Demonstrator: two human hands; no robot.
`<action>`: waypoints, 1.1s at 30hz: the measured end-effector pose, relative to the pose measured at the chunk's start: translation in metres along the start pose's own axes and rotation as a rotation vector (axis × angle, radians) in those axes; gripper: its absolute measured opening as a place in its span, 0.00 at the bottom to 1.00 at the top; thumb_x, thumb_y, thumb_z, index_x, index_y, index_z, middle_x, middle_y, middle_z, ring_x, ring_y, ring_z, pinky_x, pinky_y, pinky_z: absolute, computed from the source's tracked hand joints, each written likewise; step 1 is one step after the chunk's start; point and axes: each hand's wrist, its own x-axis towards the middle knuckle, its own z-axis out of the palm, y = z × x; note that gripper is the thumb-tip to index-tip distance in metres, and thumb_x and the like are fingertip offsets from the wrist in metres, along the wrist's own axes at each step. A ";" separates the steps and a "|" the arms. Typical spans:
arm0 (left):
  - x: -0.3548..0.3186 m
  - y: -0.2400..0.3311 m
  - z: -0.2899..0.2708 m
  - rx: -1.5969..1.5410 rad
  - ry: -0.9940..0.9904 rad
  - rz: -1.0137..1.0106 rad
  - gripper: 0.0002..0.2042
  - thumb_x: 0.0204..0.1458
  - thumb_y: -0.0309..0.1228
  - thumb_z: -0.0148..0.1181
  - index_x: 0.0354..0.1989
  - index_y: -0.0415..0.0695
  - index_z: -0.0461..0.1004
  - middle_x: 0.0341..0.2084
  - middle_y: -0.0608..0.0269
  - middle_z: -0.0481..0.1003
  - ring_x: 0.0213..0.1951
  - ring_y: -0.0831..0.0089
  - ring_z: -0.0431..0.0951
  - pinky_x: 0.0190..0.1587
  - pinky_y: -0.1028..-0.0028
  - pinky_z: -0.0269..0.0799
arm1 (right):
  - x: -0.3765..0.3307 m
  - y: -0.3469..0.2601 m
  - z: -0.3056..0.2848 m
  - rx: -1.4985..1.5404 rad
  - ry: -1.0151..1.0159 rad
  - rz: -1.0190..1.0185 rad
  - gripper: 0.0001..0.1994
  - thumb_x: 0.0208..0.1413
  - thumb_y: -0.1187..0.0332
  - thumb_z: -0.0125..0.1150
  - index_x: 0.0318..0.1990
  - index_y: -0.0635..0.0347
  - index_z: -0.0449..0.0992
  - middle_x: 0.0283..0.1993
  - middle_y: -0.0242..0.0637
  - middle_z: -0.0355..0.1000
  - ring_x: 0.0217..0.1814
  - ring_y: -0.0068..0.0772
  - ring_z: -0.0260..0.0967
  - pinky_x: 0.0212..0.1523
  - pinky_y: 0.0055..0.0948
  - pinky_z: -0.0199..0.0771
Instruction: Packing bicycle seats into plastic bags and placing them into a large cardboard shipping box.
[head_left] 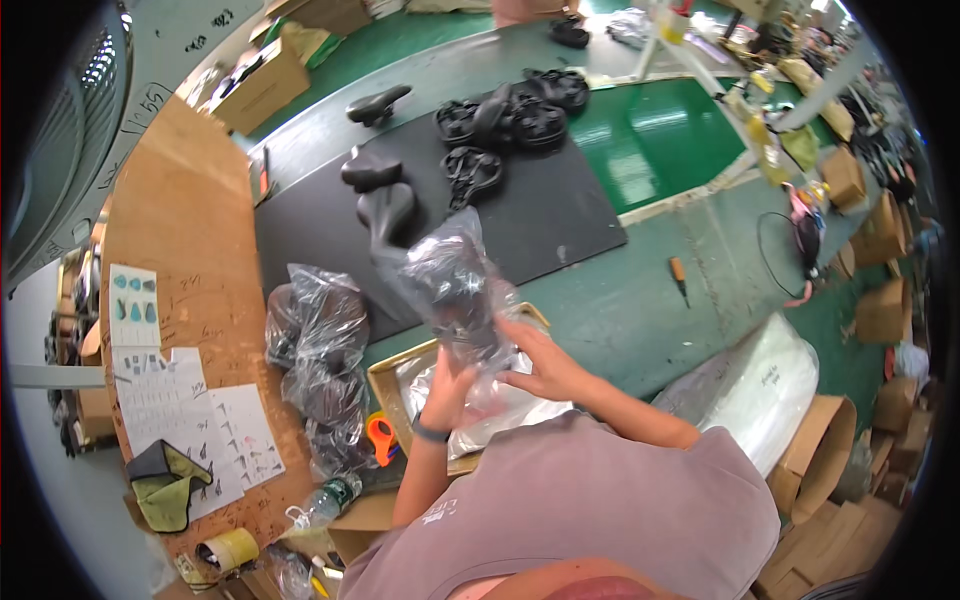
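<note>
Between my hands is a dark bicycle saddle in a clear plastic bag, held up above an open cardboard box lined with clear plastic. The fingers of my left hand are wrapped round the bag's near end. My right hand presses on the bag's right side with its fingers, thumb pointing left. Just beyond the bag, bare black bicycle saddles lie on a black mat. Several bagged saddles are heaped to the left of the box.
Several black saddles with their undersides up rest on the mat's far part. An orange-handled screwdriver lies to the right. Orange scissors and a plastic bottle are near my left forearm. Plastic bags lie at right.
</note>
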 end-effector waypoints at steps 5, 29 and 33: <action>0.118 0.002 -0.141 -0.031 0.425 -0.335 0.17 0.68 0.44 0.69 0.48 0.41 0.82 0.34 0.64 0.85 0.28 0.76 0.82 0.32 0.73 0.78 | 0.137 0.114 0.050 0.591 -0.233 0.389 0.20 0.69 0.68 0.69 0.66 0.62 0.80 0.49 0.33 0.86 0.50 0.21 0.80 0.53 0.30 0.82; -0.002 -0.273 0.009 1.273 -0.369 0.120 0.14 0.62 0.40 0.67 0.51 0.47 0.82 0.42 0.50 0.83 0.50 0.46 0.83 0.51 0.48 0.81 | -0.025 0.272 -0.042 1.086 0.253 1.070 0.24 0.73 0.51 0.59 0.72 0.42 0.71 0.48 0.37 0.76 0.37 0.37 0.79 0.39 0.44 0.89; -0.011 -0.295 -0.016 1.295 -0.293 0.114 0.12 0.66 0.32 0.51 0.42 0.45 0.83 0.43 0.49 0.83 0.50 0.48 0.83 0.54 0.49 0.79 | -0.174 0.219 -0.109 1.475 0.122 1.407 0.34 0.72 0.33 0.56 0.70 0.50 0.75 0.54 0.42 0.78 0.52 0.60 0.83 0.54 0.59 0.89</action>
